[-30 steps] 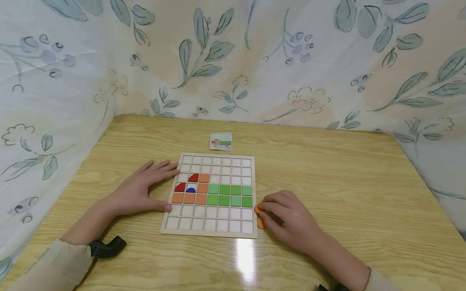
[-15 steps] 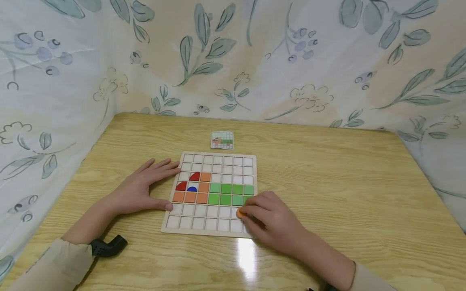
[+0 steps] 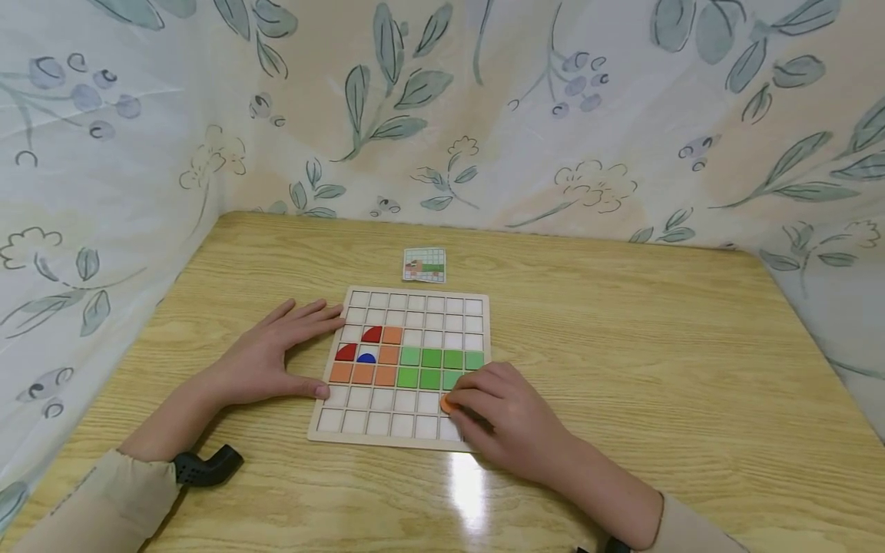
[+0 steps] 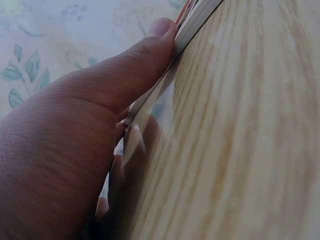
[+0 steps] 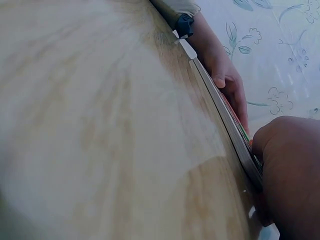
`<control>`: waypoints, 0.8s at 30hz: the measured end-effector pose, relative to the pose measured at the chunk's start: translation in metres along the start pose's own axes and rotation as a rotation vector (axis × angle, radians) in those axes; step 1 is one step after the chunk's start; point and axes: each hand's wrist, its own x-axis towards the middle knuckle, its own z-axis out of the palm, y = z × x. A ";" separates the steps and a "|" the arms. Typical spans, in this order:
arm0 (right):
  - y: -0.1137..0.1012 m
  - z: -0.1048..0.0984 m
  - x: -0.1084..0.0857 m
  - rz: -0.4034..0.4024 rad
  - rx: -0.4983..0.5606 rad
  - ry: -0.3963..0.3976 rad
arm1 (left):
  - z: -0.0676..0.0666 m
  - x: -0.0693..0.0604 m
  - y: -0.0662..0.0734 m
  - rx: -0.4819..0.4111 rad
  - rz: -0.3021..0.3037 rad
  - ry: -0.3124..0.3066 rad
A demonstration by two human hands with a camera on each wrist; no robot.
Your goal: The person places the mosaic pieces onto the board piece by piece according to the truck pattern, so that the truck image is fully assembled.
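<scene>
A square wooden grid board lies on the table in the head view. My left hand rests by its left edge, fingers spread; the thumb touches the rim, also in the left wrist view. My right hand pinches a rounded orange piece over the lower right cells, and covers the board's lower right corner. Green squares fill two rows at the right. To their left lie orange squares, two red quarter-round pieces and a blue half-round piece.
Behind the board lies a small picture card with a gridded pattern. The wood-grain table extends to both sides. Leaf-patterned cloth hangs at the back and sides. A black band sits on the left wrist.
My right hand has carried an orange piece left from beside the board onto its lower right cells. A second orange piece beside the board is now out of sight. My left hand stays put.
</scene>
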 end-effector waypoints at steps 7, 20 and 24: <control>0.000 0.000 -0.001 0.014 0.014 -0.001 | -0.001 0.000 0.001 0.008 0.002 -0.001; 0.001 -0.008 -0.008 -0.005 0.023 0.037 | -0.001 0.000 0.003 -0.009 0.003 -0.006; 0.003 -0.014 -0.012 0.009 0.026 0.031 | -0.001 0.000 0.003 -0.011 -0.001 -0.003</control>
